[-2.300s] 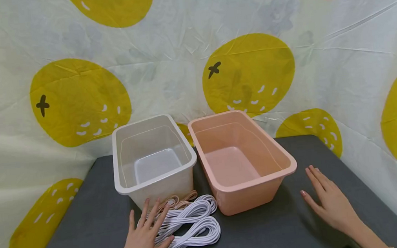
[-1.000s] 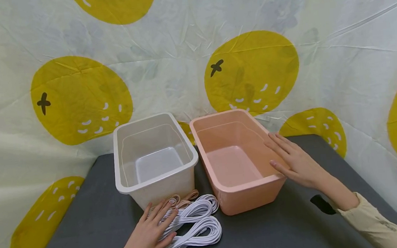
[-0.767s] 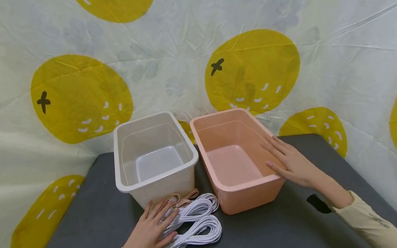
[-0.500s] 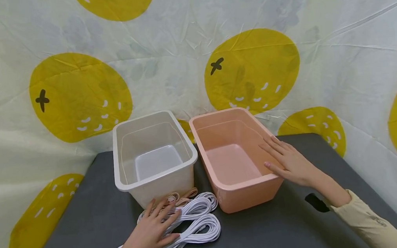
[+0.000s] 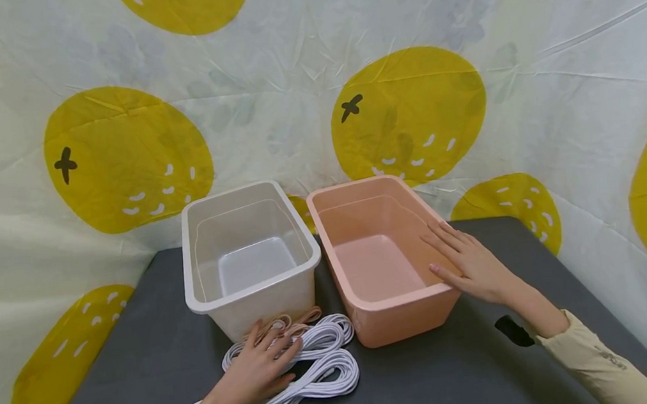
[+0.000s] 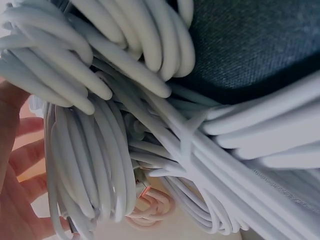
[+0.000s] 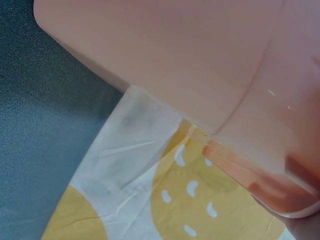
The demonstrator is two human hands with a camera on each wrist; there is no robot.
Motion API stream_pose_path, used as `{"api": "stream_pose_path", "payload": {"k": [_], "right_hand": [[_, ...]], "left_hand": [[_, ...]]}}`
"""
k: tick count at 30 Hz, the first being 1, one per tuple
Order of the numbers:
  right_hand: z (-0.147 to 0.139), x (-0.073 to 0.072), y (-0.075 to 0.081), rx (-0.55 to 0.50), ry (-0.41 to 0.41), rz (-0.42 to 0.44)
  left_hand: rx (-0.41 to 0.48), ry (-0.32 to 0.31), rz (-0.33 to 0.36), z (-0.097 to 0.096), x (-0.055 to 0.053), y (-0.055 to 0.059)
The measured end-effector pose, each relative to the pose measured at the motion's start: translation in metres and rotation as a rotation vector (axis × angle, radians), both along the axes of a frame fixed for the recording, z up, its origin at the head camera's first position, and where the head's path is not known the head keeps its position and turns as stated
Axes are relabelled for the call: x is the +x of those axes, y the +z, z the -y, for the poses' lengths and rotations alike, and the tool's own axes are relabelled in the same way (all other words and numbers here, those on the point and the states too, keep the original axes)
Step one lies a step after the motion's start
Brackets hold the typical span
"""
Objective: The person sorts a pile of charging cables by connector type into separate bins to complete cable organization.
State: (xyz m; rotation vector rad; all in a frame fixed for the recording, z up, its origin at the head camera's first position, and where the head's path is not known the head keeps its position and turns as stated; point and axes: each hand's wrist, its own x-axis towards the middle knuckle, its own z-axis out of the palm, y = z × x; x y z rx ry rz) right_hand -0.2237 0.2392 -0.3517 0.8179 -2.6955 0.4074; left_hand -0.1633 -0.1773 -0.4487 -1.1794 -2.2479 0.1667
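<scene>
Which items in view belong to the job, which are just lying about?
Likely the job:
coiled white cables, under the left hand
pink rectangular plastic bin, right hand across its rim

Likely lying about:
beige rectangular plastic bin
tan coiled cord, contact unclear

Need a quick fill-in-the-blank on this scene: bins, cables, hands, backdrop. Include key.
1. In the head view, the pink bin stands to the ____ of the off-white bin.
2. The right hand lies across the side rim of the ____ bin.
3. The large cable coils at the left hand are coloured ____.
4. The big round shapes on the backdrop are ____.

Missing words: right; pink; white; yellow.
</scene>
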Motion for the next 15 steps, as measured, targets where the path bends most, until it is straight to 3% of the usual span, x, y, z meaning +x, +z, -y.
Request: {"api": "stream_pose_path", "payload": {"k": [7, 15], "right_hand": [[-0.0007, -0.0001, -0.0013, -0.005, -0.003, -0.012], [-0.0006, -0.0006, -0.0032, -0.024, 0.019, -0.044]], "left_hand": [[0.004, -0.019, -0.010, -0.0036, -0.0040, 0.0014], [-0.011, 0.027, 0.005, -0.0069, -0.0057, -0.0016]]}}
